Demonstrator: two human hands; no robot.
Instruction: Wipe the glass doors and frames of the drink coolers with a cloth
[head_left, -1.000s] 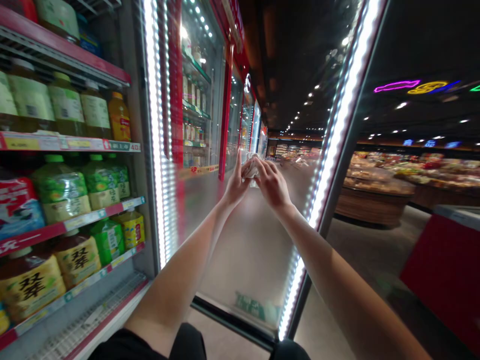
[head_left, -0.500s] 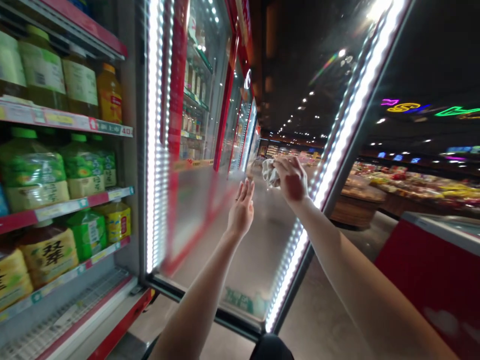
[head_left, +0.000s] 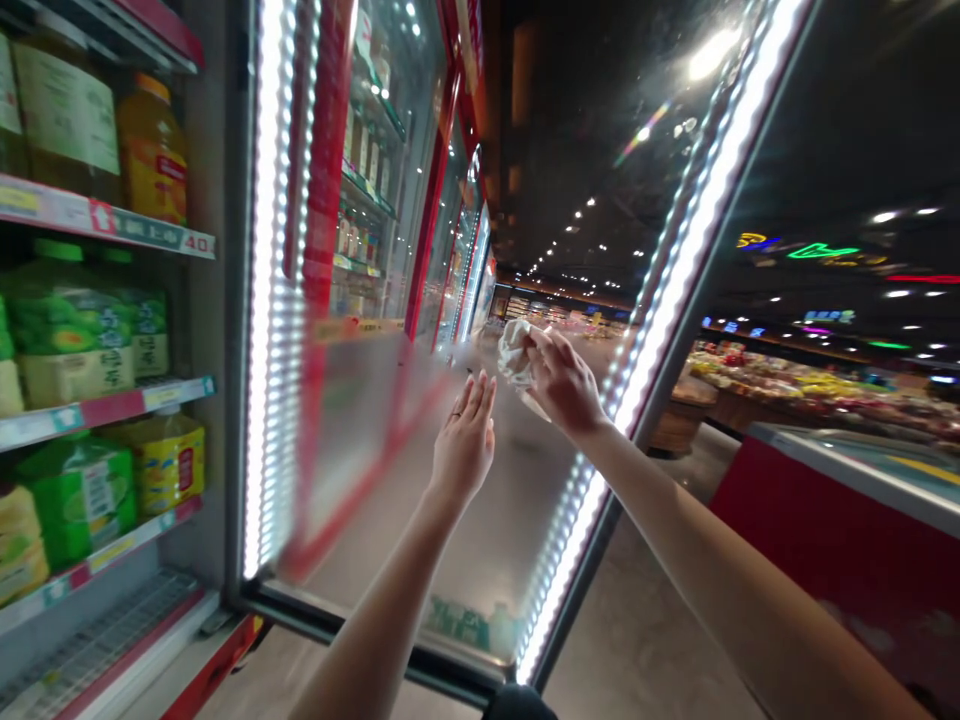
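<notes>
The glass door (head_left: 495,560) of an upright drinks cooler stands open in front of me, with bright light strips along both sides. My left hand (head_left: 463,440) is held flat at the glass, fingers stretched out and nothing in it; a ring shows on one finger. To its right and slightly higher, my right hand (head_left: 566,385) grips a crumpled whitish cloth (head_left: 516,355) at the pane. Part of the glass around my left hand looks foggy.
Shelves at the left hold green drink packs (head_left: 75,490) and bottles (head_left: 150,150), with a wire rack below. More red-framed coolers (head_left: 431,200) run into the distance. A red chest freezer (head_left: 795,520) stands at the right, before colourful produce displays (head_left: 825,395).
The view has shifted, so the shelves sit further left. My right hand has moved the cloth left and slightly down, and its fingers now point more toward the left.
</notes>
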